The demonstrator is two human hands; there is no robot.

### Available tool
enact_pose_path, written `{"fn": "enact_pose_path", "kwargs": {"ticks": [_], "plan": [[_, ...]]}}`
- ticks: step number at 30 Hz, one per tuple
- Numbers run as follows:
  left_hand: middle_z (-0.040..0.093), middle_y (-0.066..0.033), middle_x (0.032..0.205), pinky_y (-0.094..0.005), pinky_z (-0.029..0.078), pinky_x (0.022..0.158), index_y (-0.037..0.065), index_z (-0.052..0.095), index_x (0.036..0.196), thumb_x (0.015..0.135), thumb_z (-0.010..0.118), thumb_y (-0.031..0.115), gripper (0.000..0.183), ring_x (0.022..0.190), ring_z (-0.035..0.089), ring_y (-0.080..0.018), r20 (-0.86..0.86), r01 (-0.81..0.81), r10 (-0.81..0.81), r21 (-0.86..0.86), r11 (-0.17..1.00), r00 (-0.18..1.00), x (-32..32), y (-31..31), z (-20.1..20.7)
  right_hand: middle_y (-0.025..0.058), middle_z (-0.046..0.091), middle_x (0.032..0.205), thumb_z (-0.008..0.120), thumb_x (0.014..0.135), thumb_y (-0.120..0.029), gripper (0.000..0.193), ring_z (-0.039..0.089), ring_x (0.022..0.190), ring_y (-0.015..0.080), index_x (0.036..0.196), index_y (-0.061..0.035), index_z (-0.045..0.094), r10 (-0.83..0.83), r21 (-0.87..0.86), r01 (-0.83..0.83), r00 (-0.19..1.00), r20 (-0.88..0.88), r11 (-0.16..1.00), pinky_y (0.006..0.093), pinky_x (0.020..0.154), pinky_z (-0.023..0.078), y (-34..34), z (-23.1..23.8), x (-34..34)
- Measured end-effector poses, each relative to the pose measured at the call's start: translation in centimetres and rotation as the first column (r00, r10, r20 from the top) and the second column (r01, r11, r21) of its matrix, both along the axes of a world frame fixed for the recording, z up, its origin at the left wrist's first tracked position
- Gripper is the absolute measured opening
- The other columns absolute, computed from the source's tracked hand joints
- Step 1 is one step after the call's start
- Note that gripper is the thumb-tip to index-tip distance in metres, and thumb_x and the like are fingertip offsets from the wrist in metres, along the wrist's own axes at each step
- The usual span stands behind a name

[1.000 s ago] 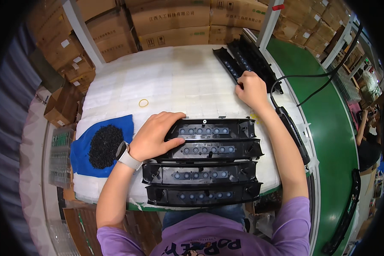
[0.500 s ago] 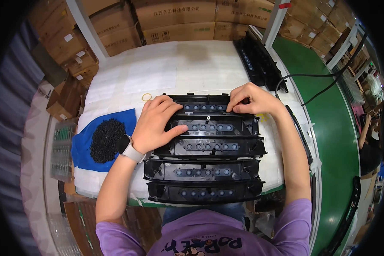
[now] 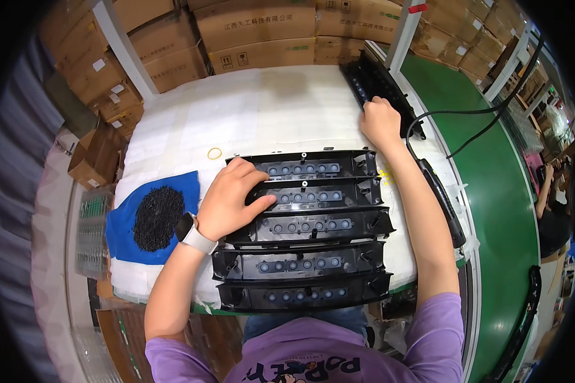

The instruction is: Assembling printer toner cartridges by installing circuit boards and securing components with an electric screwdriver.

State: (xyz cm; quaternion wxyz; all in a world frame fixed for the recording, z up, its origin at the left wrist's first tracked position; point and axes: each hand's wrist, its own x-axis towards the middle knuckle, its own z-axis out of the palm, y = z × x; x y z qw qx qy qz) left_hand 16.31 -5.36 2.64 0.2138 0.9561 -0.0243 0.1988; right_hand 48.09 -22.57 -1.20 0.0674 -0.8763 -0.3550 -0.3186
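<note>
Several long black plastic panels point(image 3: 306, 226), each with a row of round bluish-grey buttons, lie stacked one below another in front of me. My left hand point(image 3: 236, 195) rests on the left ends of the upper two, thumb spread from the fingers. Up at the far right, my right hand point(image 3: 382, 124) has its fingers curled over the near part of another black panel point(image 3: 364, 80), one of a group lying slantwise there. Its fingertips are partly hidden. To the left, a heap of small black pieces point(image 3: 158, 218) sits on a blue cloth point(image 3: 122, 226).
A slim black corded tool point(image 3: 444, 207) lies along the right table edge, its cable point(image 3: 457, 113) looping over the green floor. Small yellow bits point(image 3: 383, 177) lie beside the panels, and a rubber band point(image 3: 214, 153) left of them. Cardboard boxes point(image 3: 255, 29) stand behind the table.
My right hand has left the top panel and moved up and right to the slanted panels. The top panel now sits a little lower in view; my left hand stays on it.
</note>
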Motion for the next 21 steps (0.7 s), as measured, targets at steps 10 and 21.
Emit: {"fn": "enact_pose_path", "kwargs": {"ticks": [10, 21], "plan": [[0.062, -0.0133, 0.089, -0.0388, 0.046, 0.085, -0.003, 0.066, 0.095, 0.080, 0.071, 0.020, 0.028, 0.093, 0.055, -0.0312, 0.034, 0.021, -0.020, -0.024, 0.999, 0.999, 0.0, 0.3, -0.2, 0.0135, 0.066, 0.085, 0.063, 0.073, -0.004, 0.023, 0.064, 0.082, 0.0253, 0.093, 0.0031, 0.072, 0.604, 0.328, -0.521, 0.549, -0.578, 0.788, 0.0338, 0.075, 0.050, -2.9, 2.8, -1.7], [0.063, -0.0132, 0.089, -0.0388, 0.048, 0.082, -0.002, 0.066, 0.093, 0.079, 0.071, 0.017, 0.024, 0.091, 0.056, -0.0315, 0.052, 0.021, -0.020, -0.007, 1.000, 0.998, 0.0, 0.3, -0.4, 0.0134, 0.067, 0.084, 0.050, 0.068, 0.007, 0.027, 0.062, 0.085, 0.0287, 0.085, 0.0035, 0.070, 0.726, 0.235, -0.779, 0.366, -0.583, 0.581, 0.0348, 0.080, 0.050, -1.1, 4.0, -5.0]]}}
